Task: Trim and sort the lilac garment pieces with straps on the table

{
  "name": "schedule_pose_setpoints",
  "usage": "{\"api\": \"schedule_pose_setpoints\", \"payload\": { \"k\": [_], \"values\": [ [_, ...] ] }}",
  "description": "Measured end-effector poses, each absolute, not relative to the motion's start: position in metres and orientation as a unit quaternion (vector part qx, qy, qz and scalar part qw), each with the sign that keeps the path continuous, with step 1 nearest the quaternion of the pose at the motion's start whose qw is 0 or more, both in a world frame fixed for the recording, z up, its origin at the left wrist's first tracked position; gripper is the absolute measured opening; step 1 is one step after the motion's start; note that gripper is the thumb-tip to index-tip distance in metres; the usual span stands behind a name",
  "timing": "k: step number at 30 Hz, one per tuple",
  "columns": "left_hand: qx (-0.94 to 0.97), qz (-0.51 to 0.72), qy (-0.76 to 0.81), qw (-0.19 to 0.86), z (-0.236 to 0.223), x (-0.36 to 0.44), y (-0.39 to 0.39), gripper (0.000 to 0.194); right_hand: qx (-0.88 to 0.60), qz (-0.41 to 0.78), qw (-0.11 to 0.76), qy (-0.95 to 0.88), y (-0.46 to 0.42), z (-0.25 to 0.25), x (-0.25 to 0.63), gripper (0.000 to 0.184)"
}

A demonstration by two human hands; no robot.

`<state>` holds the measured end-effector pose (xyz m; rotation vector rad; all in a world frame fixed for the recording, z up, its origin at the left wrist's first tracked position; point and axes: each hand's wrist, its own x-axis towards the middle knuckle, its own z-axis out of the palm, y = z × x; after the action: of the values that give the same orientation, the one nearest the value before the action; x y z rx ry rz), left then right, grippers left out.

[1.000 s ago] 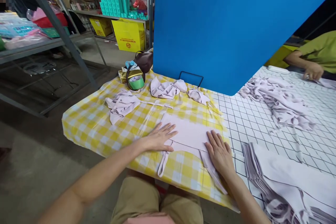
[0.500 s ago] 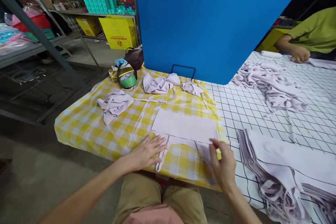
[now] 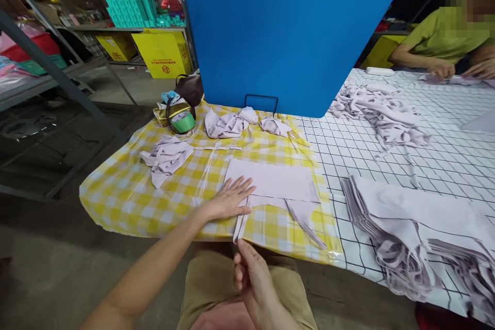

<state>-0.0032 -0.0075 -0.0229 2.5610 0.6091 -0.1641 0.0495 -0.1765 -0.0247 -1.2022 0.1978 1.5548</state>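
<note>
A pale lilac fabric piece point(image 3: 276, 180) with two hanging straps lies flat on the yellow checked tablecloth point(image 3: 127, 196). My left hand point(image 3: 229, 199) rests open and flat on its near left corner. My right hand point(image 3: 253, 276) is below the table edge, fingers pinched at the end of the left strap point(image 3: 242, 224). The other strap point(image 3: 307, 219) runs toward the table's front edge.
Crumpled lilac pieces point(image 3: 167, 157) and a green tape roll point(image 3: 183, 121) sit behind. A stack of flat pieces point(image 3: 410, 227) lies right on the white gridded cloth point(image 3: 444, 165). A blue board point(image 3: 294, 26) stands upright. Another person in green point(image 3: 444, 41) works far right.
My right hand left the fabric's right side and dropped to the left strap's end at the table edge. My left hand slid back onto the fabric corner. The view shifted right.
</note>
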Motion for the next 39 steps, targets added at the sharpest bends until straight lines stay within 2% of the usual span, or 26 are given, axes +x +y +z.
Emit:
{"api": "schedule_pose_setpoints", "payload": {
  "k": [17, 21, 25, 30, 34, 36, 39],
  "values": [
    [0.948, -0.052, 0.211, 0.232, -0.035, -0.003, -0.003, 0.068, -0.435, 0.631, 0.63, 0.125, -0.164, -0.016, 0.048, 0.05],
    [0.948, -0.067, 0.214, 0.227, -0.035, -0.002, -0.003, 0.066, -0.434, 0.669, 0.597, 0.087, -0.174, -0.016, 0.043, 0.046],
    [0.945, -0.073, 0.227, 0.222, -0.034, -0.001, -0.005, 0.055, -0.395, 0.705, 0.581, 0.097, -0.186, -0.025, 0.034, 0.059],
    [0.944, -0.071, 0.229, 0.227, -0.03, -0.002, -0.005, 0.054, -0.396, 0.693, 0.597, 0.083, -0.198, -0.034, 0.038, 0.064],
    [0.934, -0.086, 0.225, 0.262, -0.024, -0.003, -0.003, 0.056, -0.54, 0.579, 0.61, -0.042, -0.212, -0.029, 0.076, 0.071],
    [0.926, -0.071, 0.244, 0.278, -0.02, 0.002, -0.006, 0.055, -0.639, 0.448, 0.612, -0.125, -0.221, -0.024, 0.109, 0.064],
    [0.929, -0.032, 0.247, 0.274, -0.016, 0.023, -0.019, 0.052, -0.778, 0.239, 0.528, -0.243, -0.234, -0.02, 0.163, 0.046]
  ]
}}
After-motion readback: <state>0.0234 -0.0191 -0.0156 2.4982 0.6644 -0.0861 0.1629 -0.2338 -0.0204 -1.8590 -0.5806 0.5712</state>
